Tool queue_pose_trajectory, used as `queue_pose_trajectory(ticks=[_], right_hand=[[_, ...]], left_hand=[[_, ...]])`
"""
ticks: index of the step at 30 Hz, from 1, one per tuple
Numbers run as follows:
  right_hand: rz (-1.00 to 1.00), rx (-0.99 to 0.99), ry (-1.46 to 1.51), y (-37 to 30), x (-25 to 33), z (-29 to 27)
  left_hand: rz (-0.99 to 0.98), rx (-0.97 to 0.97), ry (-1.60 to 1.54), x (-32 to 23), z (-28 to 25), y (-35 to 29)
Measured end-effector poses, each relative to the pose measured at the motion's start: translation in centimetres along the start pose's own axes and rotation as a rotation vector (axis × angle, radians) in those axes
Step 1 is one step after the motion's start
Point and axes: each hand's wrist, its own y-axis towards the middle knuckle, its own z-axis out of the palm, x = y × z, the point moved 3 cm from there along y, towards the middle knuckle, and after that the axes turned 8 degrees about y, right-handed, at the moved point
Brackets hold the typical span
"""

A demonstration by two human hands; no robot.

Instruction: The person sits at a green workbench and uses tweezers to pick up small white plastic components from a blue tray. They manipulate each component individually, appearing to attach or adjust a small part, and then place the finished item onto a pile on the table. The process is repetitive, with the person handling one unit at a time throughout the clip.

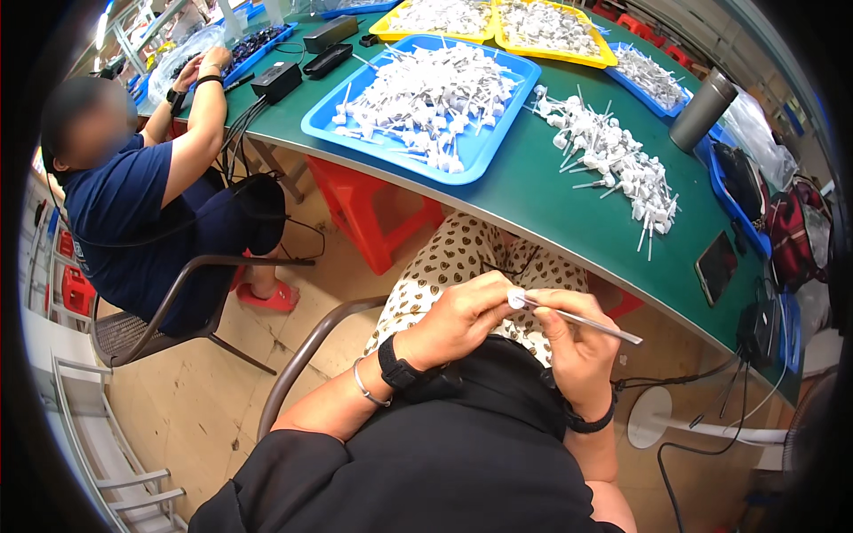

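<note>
Green tabletop [533, 175] ahead; hands [455, 322] [579, 354] hold rod [627, 336], unreadable piece [515, 298].

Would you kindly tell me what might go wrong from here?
The small white piece is pinched in the left hand's fingertips above the lap, away from the green table, so it could drop onto the patterned trousers or floor.

The slim rod in the right hand meets it close to those fingertips; a slip might poke them.
</note>
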Motion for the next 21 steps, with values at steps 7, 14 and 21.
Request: queue_pose_trajectory(ticks=[7,14,21], right_hand=[[0.144,-0.13,0.331,-0.54,-1.01,0.27],[0.126,-0.117,0.31,-0.69,-0.91,0.78],[0.074,-0.07,0.127,-0.95,-1.16,0.75]], left_hand=[[-0.076,0.013,-0.175,0.07,-0.3,-0.17],[-0.066,0.003,-0.179,0.29,-0.1,-0.24],[-0.063,-0.014,-0.145,0.2,-0.1,-0.24]])
